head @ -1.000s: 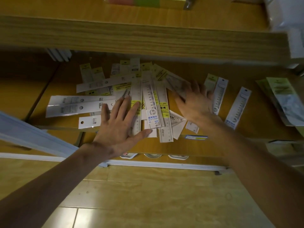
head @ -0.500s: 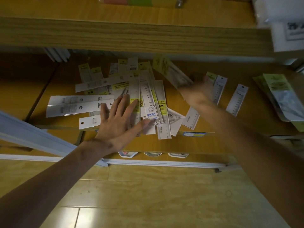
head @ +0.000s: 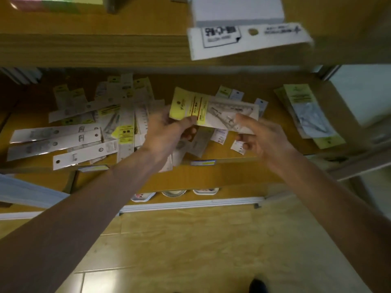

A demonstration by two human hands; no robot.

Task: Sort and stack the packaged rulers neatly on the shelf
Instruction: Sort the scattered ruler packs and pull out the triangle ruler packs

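Many packaged rulers (head: pixel 88 132) lie scattered across the wooden shelf (head: pixel 232 168), most of them in a loose heap on the left and middle. Above that heap I hold one packet (head: pixel 213 112) with a yellow header and a clear set square inside. My left hand (head: pixel 167 132) pinches its yellow end, thumb on top. My right hand (head: pixel 262 136) is at its clear right end, one finger laid over the lower edge and the others curled beneath. A few short rulers (head: pixel 238 146) lie under my hands, partly hidden.
A second pile of yellow-headed packets (head: pixel 306 115) sits at the shelf's right end. The upper shelf board (head: pixel 93 49) overhangs the back, with a white box (head: pixel 237 9) and a white label card (head: pixel 249 39) on it. Below are wood flooring and a white rail (head: pixel 190 205).
My right hand lifted the yellow-headed packet off the heap and brought it toward me. My left hand left the heap and took the packet's yellow end. The view shifted right.
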